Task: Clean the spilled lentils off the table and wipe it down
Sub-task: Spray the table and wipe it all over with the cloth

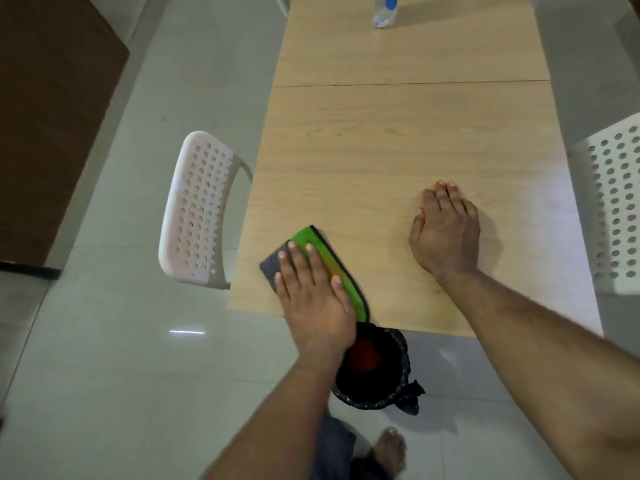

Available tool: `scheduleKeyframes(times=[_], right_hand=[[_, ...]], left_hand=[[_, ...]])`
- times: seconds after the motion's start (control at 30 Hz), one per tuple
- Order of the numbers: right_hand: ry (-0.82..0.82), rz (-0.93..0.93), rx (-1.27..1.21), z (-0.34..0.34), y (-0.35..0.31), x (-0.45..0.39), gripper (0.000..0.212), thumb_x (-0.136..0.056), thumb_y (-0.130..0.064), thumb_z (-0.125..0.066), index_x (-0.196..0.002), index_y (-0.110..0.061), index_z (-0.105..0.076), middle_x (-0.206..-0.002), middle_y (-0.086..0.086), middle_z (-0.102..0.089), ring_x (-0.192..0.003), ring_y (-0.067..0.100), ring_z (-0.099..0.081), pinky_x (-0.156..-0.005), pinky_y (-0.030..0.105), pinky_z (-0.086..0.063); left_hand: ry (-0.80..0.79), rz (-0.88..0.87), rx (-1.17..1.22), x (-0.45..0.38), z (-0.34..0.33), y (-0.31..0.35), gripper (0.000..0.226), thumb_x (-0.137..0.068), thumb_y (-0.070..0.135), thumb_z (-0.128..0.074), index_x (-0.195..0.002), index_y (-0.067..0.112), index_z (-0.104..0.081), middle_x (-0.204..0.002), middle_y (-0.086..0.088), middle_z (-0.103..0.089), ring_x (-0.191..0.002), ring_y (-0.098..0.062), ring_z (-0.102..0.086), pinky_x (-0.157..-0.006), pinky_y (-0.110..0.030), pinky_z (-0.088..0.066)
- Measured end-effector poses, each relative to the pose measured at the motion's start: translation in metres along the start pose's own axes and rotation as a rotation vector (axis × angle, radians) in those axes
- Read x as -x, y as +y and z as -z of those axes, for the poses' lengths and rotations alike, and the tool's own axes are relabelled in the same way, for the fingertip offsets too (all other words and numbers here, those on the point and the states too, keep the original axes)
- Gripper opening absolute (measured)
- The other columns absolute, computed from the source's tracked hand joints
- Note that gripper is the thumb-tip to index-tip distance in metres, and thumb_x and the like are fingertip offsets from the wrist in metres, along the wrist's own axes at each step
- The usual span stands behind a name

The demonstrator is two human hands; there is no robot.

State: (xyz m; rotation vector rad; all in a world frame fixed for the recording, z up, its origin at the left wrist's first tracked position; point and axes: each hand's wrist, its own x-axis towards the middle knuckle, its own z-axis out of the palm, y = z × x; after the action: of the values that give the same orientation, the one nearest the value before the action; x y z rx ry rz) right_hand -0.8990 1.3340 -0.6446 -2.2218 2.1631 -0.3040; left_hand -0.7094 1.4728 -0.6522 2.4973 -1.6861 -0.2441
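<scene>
A brown wooden panel (52, 116) is seen at far left, above the pale tiled floor (104, 341). A white perforated chair (195, 206) is set just beside the left edge of the light wood table (398, 140). A folded cloth (322, 268), green with a grey face and a dark hem, is laid flat near the table's front left corner; the left hand (313, 297) is pressed on it, palm down, fingers straight and slightly spread, forearm extended from the lower frame. Just below the table's front edge a bin lined with a black bag (375, 368) is placed on the floor, with red lentils (363, 356) visible inside. A bare foot (391, 448) is noted beneath it. The right hand (445, 230) is rested flat on the tabletop, fingers together and nothing held. At the far end a clear bottle (384, 10) with a blue label is stood; its print cannot be read. A second white perforated chair (613, 206) is recorded at the right edge.
</scene>
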Motion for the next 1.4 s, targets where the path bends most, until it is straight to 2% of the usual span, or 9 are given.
scheduleKeyframes(times=[0.13, 0.3, 0.43, 0.57, 0.77, 0.9, 1.07, 1.23, 1.4], right_hand=[[0.025, 0.005, -0.021, -0.003, 0.002, 0.001, 0.059, -0.1, -0.033, -0.037, -0.145, -0.001, -0.056, -0.154, 0.023, -0.052, -0.149, 0.037, -0.043, -0.121, 0.05, -0.033], [0.042, -0.016, -0.096, -0.003, 0.008, -0.002, 0.054, -0.095, -0.029, -0.046, -0.143, -0.007, -0.061, -0.154, 0.017, -0.055, -0.149, 0.031, -0.044, -0.121, 0.045, -0.033], [0.055, -0.033, -0.281, 0.002, 0.021, -0.005, 0.044, -0.092, -0.014, -0.059, -0.135, -0.015, -0.07, -0.151, 0.005, -0.06, -0.146, 0.02, -0.049, -0.12, 0.039, -0.038], [-0.026, 0.149, -0.161, 0.011, 0.068, -0.012, 0.051, -0.091, -0.02, -0.047, -0.139, -0.016, -0.068, -0.152, 0.006, -0.059, -0.144, 0.02, -0.052, -0.118, 0.041, -0.041], [0.004, 0.191, -0.112, 0.003, 0.096, -0.013, 0.055, -0.093, -0.021, -0.042, -0.142, -0.02, -0.065, -0.154, 0.004, -0.057, -0.147, 0.019, -0.048, -0.117, 0.039, -0.036], [0.054, 0.16, -0.147, -0.004, 0.102, -0.013, 0.054, -0.094, -0.016, -0.043, -0.144, -0.012, -0.063, -0.153, 0.008, -0.057, -0.146, 0.022, -0.05, -0.117, 0.043, -0.041], [0.1, 0.036, -0.161, -0.007, 0.105, -0.011, 0.055, -0.1, -0.024, -0.037, -0.145, -0.003, -0.059, -0.152, 0.017, -0.056, -0.144, 0.031, -0.051, -0.119, 0.046, -0.041], [0.112, 0.022, -0.215, -0.002, 0.106, -0.011, 0.055, -0.098, -0.025, -0.036, -0.142, -0.003, -0.063, -0.149, 0.017, -0.059, -0.142, 0.031, -0.054, -0.119, 0.044, -0.041], [0.028, 0.004, -0.365, 0.009, 0.112, -0.007, 0.046, -0.1, -0.013, -0.05, -0.145, -0.01, -0.061, -0.156, 0.006, -0.055, -0.149, 0.021, -0.044, -0.124, 0.031, -0.03]], left_hand=[[-0.042, -0.196, 0.017, 0.001, -0.005, 0.042, 0.07, -0.108, 0.042, -0.021, -0.169, 0.012, -0.003, -0.175, -0.013, 0.013, -0.161, -0.03, 0.018, -0.131, -0.052, -0.002], [-0.046, -0.429, -0.041, -0.055, -0.01, 0.067, 0.07, -0.107, 0.045, -0.022, -0.169, 0.017, -0.007, -0.177, -0.01, 0.007, -0.162, -0.027, 0.014, -0.131, -0.05, -0.003], [-0.051, -0.411, -0.05, -0.095, -0.005, 0.067, 0.07, -0.106, 0.047, -0.017, -0.17, 0.019, -0.007, -0.177, -0.007, 0.006, -0.163, -0.025, 0.012, -0.132, -0.048, -0.003], [-0.044, -0.348, -0.055, -0.118, -0.001, 0.067, 0.071, -0.105, 0.047, -0.016, -0.169, 0.017, -0.011, -0.177, -0.009, 0.001, -0.163, -0.027, 0.006, -0.132, -0.048, -0.006], [-0.038, -0.379, -0.088, -0.181, 0.003, 0.096, 0.073, -0.104, 0.048, -0.014, -0.169, 0.015, -0.015, -0.177, -0.011, -0.005, -0.163, -0.03, 0.0, -0.131, -0.05, -0.008], [-0.07, -0.471, -0.115, -0.204, -0.005, 0.156, 0.071, -0.106, 0.048, -0.015, -0.169, 0.018, -0.008, -0.177, -0.009, 0.002, -0.163, -0.03, 0.006, -0.131, -0.05, -0.004], [-0.083, -0.688, -0.125, -0.16, -0.017, 0.201, 0.07, -0.106, 0.048, -0.018, -0.169, 0.016, -0.012, -0.177, -0.01, -0.003, -0.163, -0.031, 0.003, -0.131, -0.051, -0.007], [-0.121, -0.803, -0.087, -0.068, -0.012, 0.136, 0.067, -0.11, 0.045, -0.025, -0.17, 0.018, -0.009, -0.177, -0.007, 0.005, -0.163, -0.026, 0.011, -0.131, -0.05, -0.009], [-0.117, -0.611, -0.081, -0.036, 0.002, 0.058, 0.067, -0.109, 0.047, -0.022, -0.17, 0.022, -0.01, -0.177, -0.003, 0.004, -0.163, -0.022, 0.012, -0.132, -0.049, -0.009]])
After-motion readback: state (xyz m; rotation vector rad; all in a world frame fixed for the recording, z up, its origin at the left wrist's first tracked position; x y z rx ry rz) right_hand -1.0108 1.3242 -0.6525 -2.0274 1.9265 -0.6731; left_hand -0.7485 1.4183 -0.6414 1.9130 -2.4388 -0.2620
